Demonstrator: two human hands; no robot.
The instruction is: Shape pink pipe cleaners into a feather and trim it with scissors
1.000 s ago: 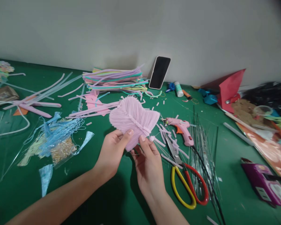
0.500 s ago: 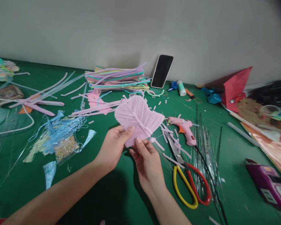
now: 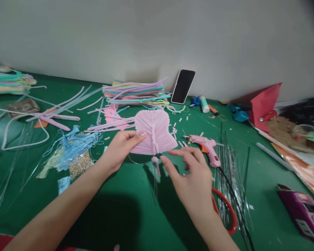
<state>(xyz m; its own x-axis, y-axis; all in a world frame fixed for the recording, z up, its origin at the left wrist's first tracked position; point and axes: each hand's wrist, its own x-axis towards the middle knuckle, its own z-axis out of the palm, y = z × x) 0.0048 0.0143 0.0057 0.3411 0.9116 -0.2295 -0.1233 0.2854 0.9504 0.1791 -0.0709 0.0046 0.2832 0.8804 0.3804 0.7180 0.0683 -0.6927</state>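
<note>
Pinched along its edge between the left hand's (image 3: 127, 146) thumb and fingers, the lilac leaf-shaped piece (image 3: 159, 130) is held up over the green table (image 3: 267, 202), its knotted stem (image 3: 155, 159) pointing toward the person. Thumb and fingers parted, the right hand (image 3: 192, 170) hovers just beside that stem, gripping nothing I can make out. To me it looks like a checking or adjusting step; handling the stem would call for a light right-hand pinch while the left steadies the piece.
</note>
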